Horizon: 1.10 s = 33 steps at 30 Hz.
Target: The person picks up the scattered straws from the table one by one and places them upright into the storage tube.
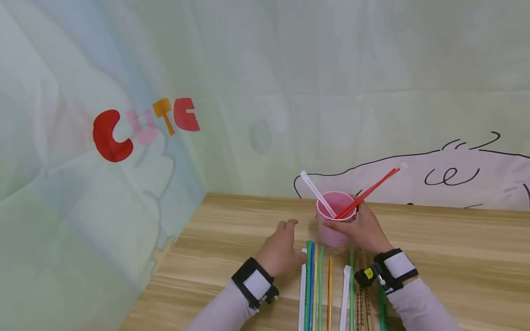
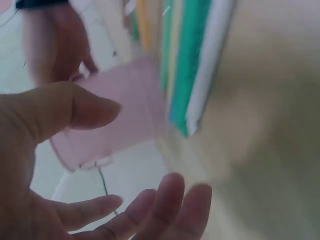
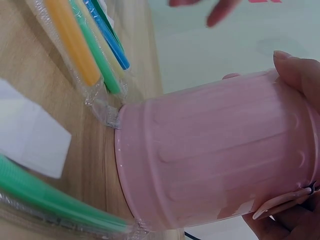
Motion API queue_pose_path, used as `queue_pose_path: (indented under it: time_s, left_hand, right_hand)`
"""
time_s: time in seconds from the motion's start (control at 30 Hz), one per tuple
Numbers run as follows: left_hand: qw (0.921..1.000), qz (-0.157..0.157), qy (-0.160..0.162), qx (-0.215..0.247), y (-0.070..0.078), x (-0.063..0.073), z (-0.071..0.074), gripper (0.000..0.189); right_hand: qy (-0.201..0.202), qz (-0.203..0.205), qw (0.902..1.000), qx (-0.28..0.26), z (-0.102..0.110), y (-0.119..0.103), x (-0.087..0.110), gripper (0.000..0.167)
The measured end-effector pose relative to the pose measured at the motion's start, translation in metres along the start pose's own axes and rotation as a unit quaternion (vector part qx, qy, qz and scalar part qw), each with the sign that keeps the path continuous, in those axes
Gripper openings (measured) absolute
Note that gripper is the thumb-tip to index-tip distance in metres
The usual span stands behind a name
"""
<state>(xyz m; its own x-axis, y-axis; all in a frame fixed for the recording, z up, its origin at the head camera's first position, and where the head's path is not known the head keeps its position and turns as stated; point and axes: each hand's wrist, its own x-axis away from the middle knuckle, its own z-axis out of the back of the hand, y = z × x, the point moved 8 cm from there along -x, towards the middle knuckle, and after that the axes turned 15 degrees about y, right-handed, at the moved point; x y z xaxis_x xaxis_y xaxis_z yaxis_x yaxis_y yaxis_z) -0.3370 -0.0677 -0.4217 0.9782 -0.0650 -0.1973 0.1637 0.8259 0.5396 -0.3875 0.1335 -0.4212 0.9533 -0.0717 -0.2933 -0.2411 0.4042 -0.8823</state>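
Note:
A pink bucket [image 1: 331, 235] stands at the far part of the table, held at its right side and rim by my right hand [image 1: 370, 231]. Inside it lean a white-wrapped straw [image 1: 316, 192] and what looks like a red straw [image 1: 374, 185], possibly more than one. In the right wrist view, the bucket's ribbed wall [image 3: 220, 155] and a handle at its side show. My left hand [image 1: 279, 250] hovers to the left of the bucket, fingers spread and holding nothing. Its thumb is near the wrapped straws; in the left wrist view the thumb [image 2: 90, 107] overlaps the bucket.
Wrapped straws lie in a row in front of the bucket: a blue straw [image 1: 312, 289], an orange straw [image 1: 330, 292], a white straw [image 1: 345, 296], brown straws [image 1: 361, 303] and several green ones. A printed cloth [image 1: 265, 115] hangs behind the wooden table [image 1: 232, 220].

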Motion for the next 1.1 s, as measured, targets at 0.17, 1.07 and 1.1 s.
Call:
queue_pose_path:
  time_s: [0.17,1.07,1.1]
  left_hand:
    - [0.9982,-0.032,-0.036,-0.037,0.0,0.019,-0.013,0.086]
    - [0.9992,-0.02,-0.03,0.019,-0.004,0.039,-0.025,0.083]
    - [0.9991,-0.011,-0.028,0.03,-0.005,0.039,-0.023,0.081]
  right_hand:
    - [-0.001,0.0,1.0,0.007,0.001,-0.001,0.0,0.089]
    - [0.002,-0.005,1.0,0.007,0.001,0.0,0.001,0.09]
    - [0.002,-0.005,0.9999,0.009,0.0,0.0,0.001,0.091]
